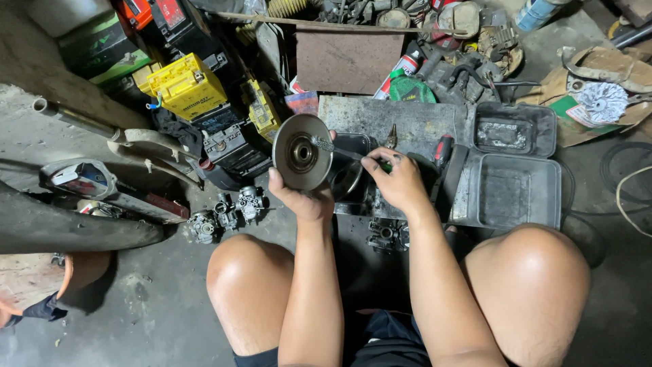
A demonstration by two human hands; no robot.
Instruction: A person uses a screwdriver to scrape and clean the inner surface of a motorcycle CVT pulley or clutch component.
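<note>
Your left hand (299, 198) grips the round grey metal pulley disc (302, 152) by its lower rim, upright above the floor. Your right hand (397, 180) pinches a thin wire brush (333, 147), its bristles touching the disc's face, over the open black metal toolbox (516, 183).

1. We see a grey concrete floor (156, 299), stained and dusty.
2. On it lie small metal carburettors (227, 214) in a cluster at left.
3. Yellow batteries (187, 85) sit further back among black ones.
4. An open black plastic case (516, 170) rests at right, beside a dark metal tray (394, 119).
5. A grey exhaust pipe (81, 122) lies along the left side.
6. Brown cardboard (598, 75) lies at far right.
</note>
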